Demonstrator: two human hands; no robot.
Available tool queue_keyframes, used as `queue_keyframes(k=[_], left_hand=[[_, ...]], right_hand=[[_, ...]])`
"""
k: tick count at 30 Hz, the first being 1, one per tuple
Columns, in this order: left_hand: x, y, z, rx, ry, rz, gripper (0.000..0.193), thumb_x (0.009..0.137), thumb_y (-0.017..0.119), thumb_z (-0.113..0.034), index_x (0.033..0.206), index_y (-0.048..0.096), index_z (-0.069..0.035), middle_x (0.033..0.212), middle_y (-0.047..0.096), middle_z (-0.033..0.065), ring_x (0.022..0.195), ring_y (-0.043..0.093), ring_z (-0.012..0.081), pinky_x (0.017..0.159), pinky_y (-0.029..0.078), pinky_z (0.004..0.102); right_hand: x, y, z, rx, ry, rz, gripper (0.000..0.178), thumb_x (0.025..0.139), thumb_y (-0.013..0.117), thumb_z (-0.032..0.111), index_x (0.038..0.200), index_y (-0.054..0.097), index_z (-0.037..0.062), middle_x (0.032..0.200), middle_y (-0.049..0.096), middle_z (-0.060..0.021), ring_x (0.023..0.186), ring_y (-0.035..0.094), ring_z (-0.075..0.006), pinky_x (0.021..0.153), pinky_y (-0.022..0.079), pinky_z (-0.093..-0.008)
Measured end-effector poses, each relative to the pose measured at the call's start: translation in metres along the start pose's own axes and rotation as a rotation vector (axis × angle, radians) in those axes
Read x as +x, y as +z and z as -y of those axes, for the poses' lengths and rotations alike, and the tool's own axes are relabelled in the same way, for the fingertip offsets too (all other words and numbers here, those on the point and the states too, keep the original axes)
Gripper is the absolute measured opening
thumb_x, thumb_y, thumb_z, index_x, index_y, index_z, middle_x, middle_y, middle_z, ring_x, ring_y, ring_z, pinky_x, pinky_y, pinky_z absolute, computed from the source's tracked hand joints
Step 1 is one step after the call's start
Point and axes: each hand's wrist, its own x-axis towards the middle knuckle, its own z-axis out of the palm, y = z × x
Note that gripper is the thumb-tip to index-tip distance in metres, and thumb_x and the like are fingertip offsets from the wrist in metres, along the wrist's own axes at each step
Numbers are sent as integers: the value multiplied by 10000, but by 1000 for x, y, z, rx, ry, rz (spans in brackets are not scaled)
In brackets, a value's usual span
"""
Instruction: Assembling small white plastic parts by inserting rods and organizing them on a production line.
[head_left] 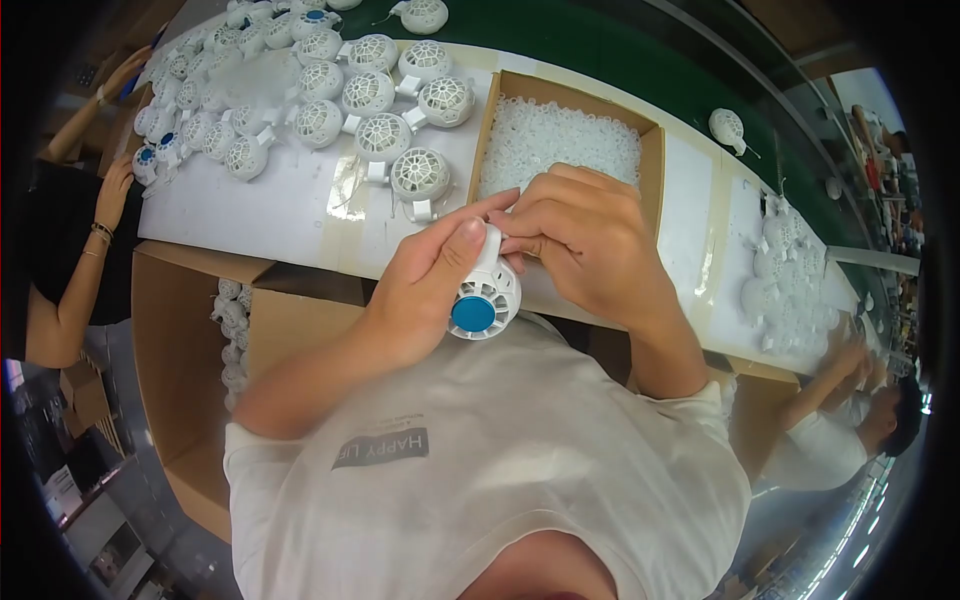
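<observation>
A white handheld fan with a round vented body and a blue disc in its middle is held close to my chest. My left hand is closed around it, the thumb lying along its white neck. At the top of that neck my right hand is closed in a pinch; whatever sits between the fingertips is hidden. Just beyond my hands stands a shallow cardboard box filled with small clear plastic rings. More white fans with web-patterned grilles lie to the left of the box.
A white worktable spans the front, with a green belt beyond it. Large open cartons stand below at left. Another person's arm reaches in at left; a co-worker handles items beside a white pile at right.
</observation>
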Motion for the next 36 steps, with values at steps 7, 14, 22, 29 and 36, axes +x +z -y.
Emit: queue_keyframes(k=[7,14,22,29,36], left_hand=[[3,-32,11,-132,-68,125,563,1088,401,-370,1475,396,39,1125,646,95,1033,621,145,886,504,272],[-12,-56,-12,-457,-102,-86,567,1076,346,-363,1514,344,-3,1300,566,141,1181,598,330,1022,479,469],[-18,-67,-7,-473,-126,-23,560,1062,368,-385,1519,346,-63,1387,532,123,1241,572,368,1023,481,545],[-5,-91,24,-521,1,154,523,1043,433,-425,1425,465,-69,1295,578,73,1084,636,226,810,578,450],[1,-75,14,-300,11,-75,475,1044,445,-396,1353,543,-48,1230,598,66,1027,643,207,755,573,402]], right_hand=[[-4,5,-14,267,87,-2,237,712,729,-37,948,707,-16,810,670,-125,746,635,-291,659,506,-356],[-40,-5,-44,-443,652,185,168,819,704,72,983,724,36,875,692,-149,852,642,-310,771,510,-404],[-43,5,-41,-566,623,131,62,803,712,53,857,704,24,890,697,-123,876,621,-318,786,504,-419],[-47,2,-40,-492,648,56,77,799,717,41,873,719,18,873,690,-115,848,608,-317,769,500,-399],[-46,1,-36,-303,633,-74,147,814,721,0,958,742,16,836,685,-103,780,607,-232,729,480,-327]])
